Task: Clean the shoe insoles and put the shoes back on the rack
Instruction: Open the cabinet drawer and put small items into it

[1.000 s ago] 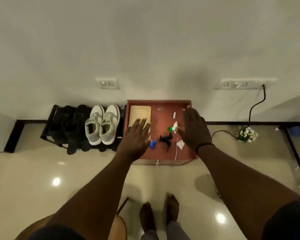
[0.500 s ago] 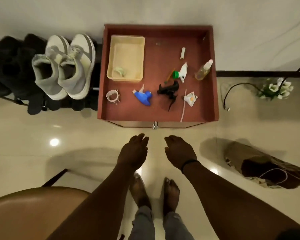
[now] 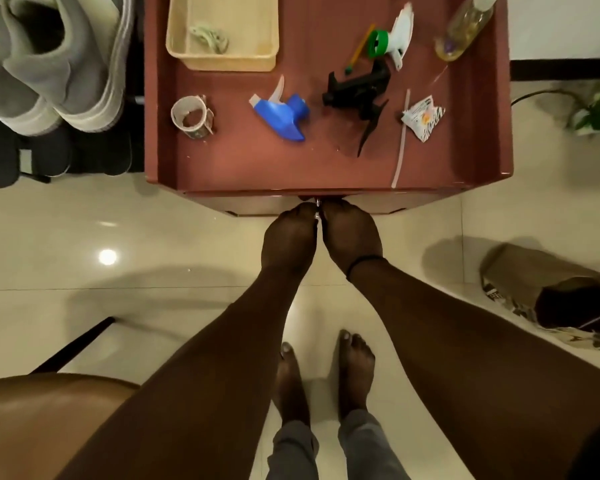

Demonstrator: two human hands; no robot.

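Change: both hands have dropped from above the tabletop (image 3: 243, 168) to the small metal knob (image 3: 316, 202) on its front edge. Likely opening a drawer for cleaning supplies. Left hand (image 3: 288, 237), right hand (image 3: 352, 233): fingers hidden underneath, grip cannot be told. Grey shoes (image 3: 49, 60) on rack (image 3: 25, 161), cropped at left.

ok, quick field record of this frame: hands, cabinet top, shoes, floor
left hand: at the small metal knob on the cabinet front, fingertips hidden; grip cannot be told
right hand: beside the left at the same knob, black band on the wrist
cabinet top: cream tray, blue spray head, black spray head, white and green spray head, clear bottle, tape roll, sachet
shoes: grey sneakers on the rack, left of the cabinet
floor: crumpled bag at right
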